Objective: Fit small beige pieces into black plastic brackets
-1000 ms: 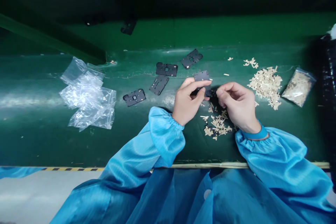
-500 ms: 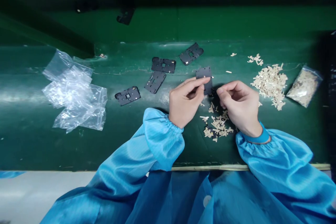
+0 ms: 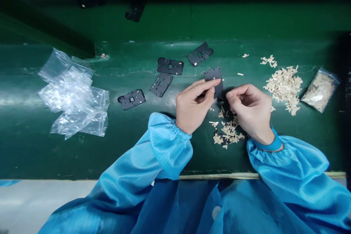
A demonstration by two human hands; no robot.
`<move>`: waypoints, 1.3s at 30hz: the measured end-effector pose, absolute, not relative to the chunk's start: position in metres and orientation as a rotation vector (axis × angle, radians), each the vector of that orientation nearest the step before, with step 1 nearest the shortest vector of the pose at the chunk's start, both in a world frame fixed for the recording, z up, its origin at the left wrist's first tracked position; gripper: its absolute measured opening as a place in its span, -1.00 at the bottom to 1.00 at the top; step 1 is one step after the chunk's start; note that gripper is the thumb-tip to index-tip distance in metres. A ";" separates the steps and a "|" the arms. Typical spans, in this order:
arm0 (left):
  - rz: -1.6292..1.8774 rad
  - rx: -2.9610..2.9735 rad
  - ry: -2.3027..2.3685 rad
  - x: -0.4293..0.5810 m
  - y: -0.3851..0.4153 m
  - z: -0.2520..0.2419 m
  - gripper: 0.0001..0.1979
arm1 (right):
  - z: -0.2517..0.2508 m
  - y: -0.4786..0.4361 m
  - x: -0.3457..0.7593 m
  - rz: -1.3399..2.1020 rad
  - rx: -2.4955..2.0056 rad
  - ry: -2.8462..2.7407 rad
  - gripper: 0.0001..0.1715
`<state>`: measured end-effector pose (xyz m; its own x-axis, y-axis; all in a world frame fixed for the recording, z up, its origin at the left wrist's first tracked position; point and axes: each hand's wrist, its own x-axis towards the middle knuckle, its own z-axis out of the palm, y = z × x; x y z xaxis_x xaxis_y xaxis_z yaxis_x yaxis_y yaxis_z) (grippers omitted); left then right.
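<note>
Between the thumb and fingers of my left hand [image 3: 193, 108] is a flat black plastic plate [image 3: 217, 87], held a little above the green table [image 3: 170, 153]. My right hand [image 3: 250, 109] is pinched closed just right of the plate's lower edge; whatever its fingertips may hold is too small or hidden to make out. Below the hands lie scattered small cream-coloured strips [image 3: 230, 131], with dark bits under some of them. Two similar black plates, one [image 3: 170, 66] and another [image 3: 161, 85], rest to the left of my left hand.
A larger heap of cream pieces [image 3: 285, 86] and a filled zip bag [image 3: 320, 89] lie to the right. Clear plastic bags [image 3: 76, 98] are piled at left. More black plates [image 3: 131, 99] lie around, some in the shadow [image 3: 135, 11] at the back.
The view has shifted slightly. My hands keep nearly the same pose, with the left still on the black plate and the right still pinched beside it.
</note>
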<state>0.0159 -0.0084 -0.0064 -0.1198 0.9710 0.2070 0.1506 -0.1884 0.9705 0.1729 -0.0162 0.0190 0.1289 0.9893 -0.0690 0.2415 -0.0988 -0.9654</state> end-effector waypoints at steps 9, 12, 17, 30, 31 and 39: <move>1.410 1.390 1.305 0.016 -0.008 -0.005 -0.73 | 0.019 -0.017 0.172 1.038 -1.524 -1.272 -0.88; 1.401 1.398 1.320 0.016 -0.007 -0.005 -0.73 | 0.019 -0.017 0.173 1.040 -1.531 -1.274 -0.88; 1.413 1.397 1.314 0.016 -0.008 -0.005 -0.74 | 0.020 -0.017 0.172 1.048 -1.543 -1.270 -0.86; 1.407 1.414 1.349 0.017 -0.010 -0.003 -0.76 | 0.019 -0.017 0.169 1.041 -1.540 -1.231 -0.82; 1.408 1.419 1.354 0.017 -0.010 -0.003 -0.76 | 0.019 -0.017 0.169 1.040 -1.543 -1.235 -0.81; 1.444 1.474 1.362 0.017 -0.011 0.000 -0.76 | 0.018 -0.017 0.170 1.046 -1.527 -1.214 -0.80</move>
<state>0.0170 -0.0112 -0.0002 -0.1497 0.9484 0.2797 0.2238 -0.2430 0.9439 0.1699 -0.0172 0.0175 0.1615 0.9834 -0.0826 0.2267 -0.1184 -0.9667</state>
